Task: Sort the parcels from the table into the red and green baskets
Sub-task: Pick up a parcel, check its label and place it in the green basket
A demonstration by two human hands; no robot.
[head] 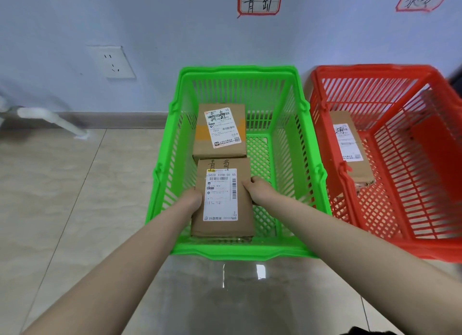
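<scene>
A brown cardboard parcel with a white shipping label sits low inside the green basket, at its near left. My left hand grips the parcel's left side and my right hand grips its right side. A second brown parcel with a white label lies further back in the same basket. The red basket stands to the right and holds one more labelled brown parcel.
Both baskets stand on a glossy tiled floor against a pale wall. Handwritten paper signs hang on the wall above each basket. A wall socket and a white pipe are at the left.
</scene>
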